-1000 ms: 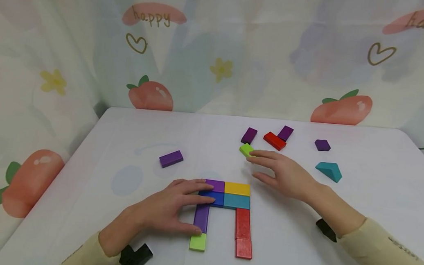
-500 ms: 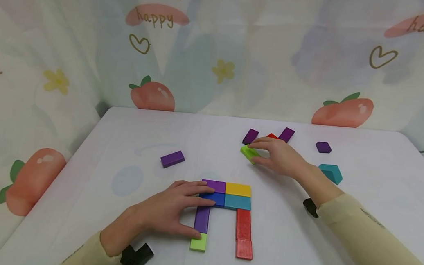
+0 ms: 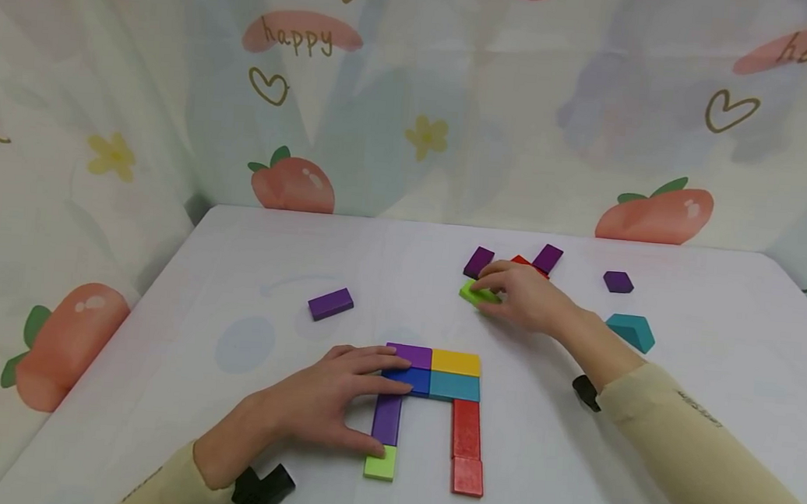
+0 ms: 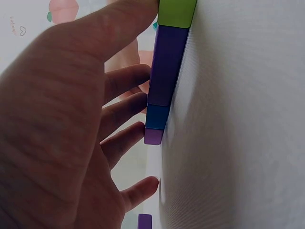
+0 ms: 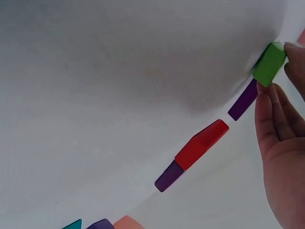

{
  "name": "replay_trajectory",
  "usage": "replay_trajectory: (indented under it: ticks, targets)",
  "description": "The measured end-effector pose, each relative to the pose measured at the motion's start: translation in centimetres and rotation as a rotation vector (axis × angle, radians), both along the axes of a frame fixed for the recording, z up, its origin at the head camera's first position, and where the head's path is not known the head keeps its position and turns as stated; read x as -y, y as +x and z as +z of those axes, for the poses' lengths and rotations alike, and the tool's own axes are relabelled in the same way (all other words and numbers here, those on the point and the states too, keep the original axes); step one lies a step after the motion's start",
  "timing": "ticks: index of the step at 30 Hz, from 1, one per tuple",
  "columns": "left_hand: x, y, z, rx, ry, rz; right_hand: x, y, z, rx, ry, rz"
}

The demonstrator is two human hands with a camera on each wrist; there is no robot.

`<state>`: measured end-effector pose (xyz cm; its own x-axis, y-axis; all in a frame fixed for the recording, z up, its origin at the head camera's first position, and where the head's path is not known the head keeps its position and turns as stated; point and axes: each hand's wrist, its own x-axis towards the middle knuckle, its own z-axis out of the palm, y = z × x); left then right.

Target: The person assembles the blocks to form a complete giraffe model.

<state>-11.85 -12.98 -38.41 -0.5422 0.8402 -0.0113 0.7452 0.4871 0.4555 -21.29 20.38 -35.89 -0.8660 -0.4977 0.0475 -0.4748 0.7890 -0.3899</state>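
Note:
My right hand [image 3: 530, 296] pinches a bright green block [image 3: 474, 293] between thumb and fingers at the back of the table; the right wrist view shows the fingertips at both ends of this green block [image 5: 270, 64]. Nearer to me, flat blocks lie joined in an arch shape: purple [image 3: 417, 356], yellow [image 3: 456, 363], blue [image 3: 417, 381] and teal [image 3: 455, 387] on top, a long purple block [image 3: 386, 421] above a small green block [image 3: 380, 469] at left, two red blocks [image 3: 466, 430] at right. My left hand [image 3: 316, 398] rests spread along the left side, thumb on the small green block, fingertips at the blue and purple ones.
Behind my right hand lie two dark purple blocks [image 3: 478, 262] and a partly hidden red block [image 5: 201, 144]. Farther right are a small purple piece [image 3: 618, 282] and a teal piece [image 3: 631, 332]. A loose purple block [image 3: 331, 304] lies left of centre. Patterned cloth hangs behind.
My right hand has moved left and away from me and now pinches the green block, which has turned slightly. My left hand stays in place on the arch.

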Motion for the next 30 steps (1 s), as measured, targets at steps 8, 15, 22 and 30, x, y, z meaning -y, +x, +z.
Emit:
replay_trajectory:
  ticks: [8,15,22,30]
  targets:
    - [-0.2,-0.1,0.1,0.015,-0.019,0.004,-1.3,1.8,0.3,-0.005,-0.036,0.035]
    - [-0.2,0.0,0.0,0.022,-0.018,0.008,-2.8,3.6,0.7,0.044,-0.03,0.092]
    - [-0.4,0.0,0.1,0.033,-0.028,0.011,-4.7,5.8,0.8,0.116,0.012,0.149]
    - [-0.3,0.1,0.1,0.032,-0.032,0.023,-5.0,7.1,0.5,0.058,0.011,0.201]
